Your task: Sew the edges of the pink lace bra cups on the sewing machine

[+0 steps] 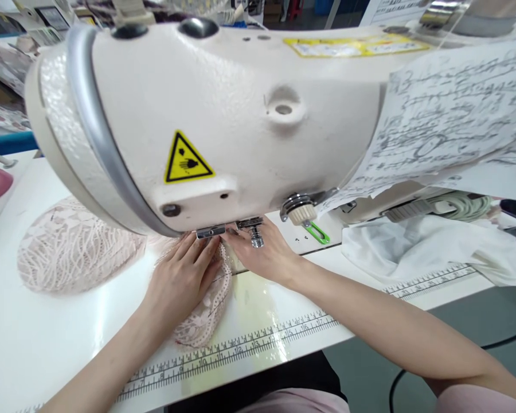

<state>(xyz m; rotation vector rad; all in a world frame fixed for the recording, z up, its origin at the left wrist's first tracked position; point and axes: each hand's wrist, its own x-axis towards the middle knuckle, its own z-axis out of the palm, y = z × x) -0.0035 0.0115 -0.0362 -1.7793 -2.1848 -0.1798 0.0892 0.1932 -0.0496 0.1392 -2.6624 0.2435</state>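
A white sewing machine (pixel 241 115) fills the upper view, its head overhanging both hands. My left hand (pixel 187 278) lies on a pale pink lace piece (pixel 208 318) with a scalloped trim edge, fingers stretched forward toward the needle area. That lace hangs down from under the hand toward the ruler on the table. Close beside it, my right hand (pixel 264 252) reaches in under the machine head; its fingertips are hidden behind the presser parts, so what they touch cannot be seen. More pale pink lace (pixel 81 246) is spread on the table at the left.
A printed ruler (pixel 241 350) runs along the front edge of the white table (pixel 112 321). White cloth (pixel 430 246) and a coiled green-grey cord (pixel 464 205) lie at the right. Handwritten paper (pixel 460 115) covers the machine's right part. A green looped tool (pixel 318 232) is near the tension knob (pixel 301 212).
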